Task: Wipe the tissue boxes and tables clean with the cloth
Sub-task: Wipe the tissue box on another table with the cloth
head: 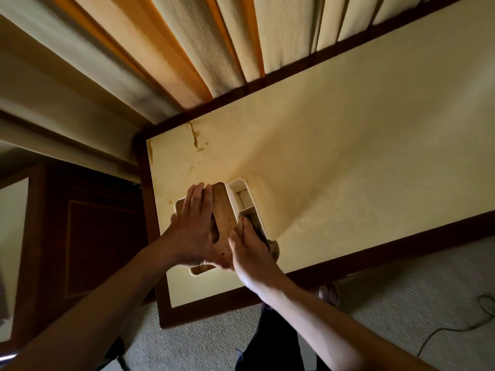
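the tissue box [235, 207] sits near the table [348, 145]'s left end. the left hand [192, 231] lies flat on its wooden lid, fingers straight. the right hand [251, 247] presses what seems to be the cloth [274, 249] against the box's side. brown stains [197, 139] remain on the tabletop, so most wiping looks undone.
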A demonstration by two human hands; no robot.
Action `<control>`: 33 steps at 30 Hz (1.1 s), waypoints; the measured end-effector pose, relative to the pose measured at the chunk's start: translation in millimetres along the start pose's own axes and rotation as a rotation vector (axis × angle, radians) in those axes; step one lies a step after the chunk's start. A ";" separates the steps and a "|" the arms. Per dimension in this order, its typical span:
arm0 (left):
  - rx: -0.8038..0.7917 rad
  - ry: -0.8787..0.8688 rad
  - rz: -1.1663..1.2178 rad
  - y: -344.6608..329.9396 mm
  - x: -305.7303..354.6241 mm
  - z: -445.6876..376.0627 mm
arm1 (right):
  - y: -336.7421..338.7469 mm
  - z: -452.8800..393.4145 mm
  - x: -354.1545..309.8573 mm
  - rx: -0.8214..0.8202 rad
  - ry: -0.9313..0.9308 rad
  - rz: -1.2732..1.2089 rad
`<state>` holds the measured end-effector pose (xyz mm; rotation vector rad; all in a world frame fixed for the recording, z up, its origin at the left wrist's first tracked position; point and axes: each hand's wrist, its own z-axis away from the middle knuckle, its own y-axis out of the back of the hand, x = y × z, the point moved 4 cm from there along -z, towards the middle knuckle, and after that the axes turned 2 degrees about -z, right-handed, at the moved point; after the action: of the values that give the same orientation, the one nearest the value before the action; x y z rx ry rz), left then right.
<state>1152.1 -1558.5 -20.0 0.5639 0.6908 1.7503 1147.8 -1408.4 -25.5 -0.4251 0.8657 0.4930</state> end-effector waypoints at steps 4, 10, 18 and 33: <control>-0.027 -0.001 -0.005 1.2 3.7 2.7 | 1.7 -20.2 6.9 -0.004 -0.137 0.104; -0.035 0.003 -0.002 1.6 6.1 3.2 | 3.5 -35.7 -0.8 -0.107 -0.300 -0.105; -0.036 0.002 0.003 1.6 5.6 2.9 | -1.4 -27.2 9.4 0.105 -0.089 0.300; 0.008 -0.066 -0.001 0.5 -1.2 0.1 | 75.8 19.8 -34.0 -0.087 0.027 -0.107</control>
<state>1152.2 -1559.8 -19.6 0.6245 0.6518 1.7211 1098.0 -1344.5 1.6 -0.5563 0.8448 0.4279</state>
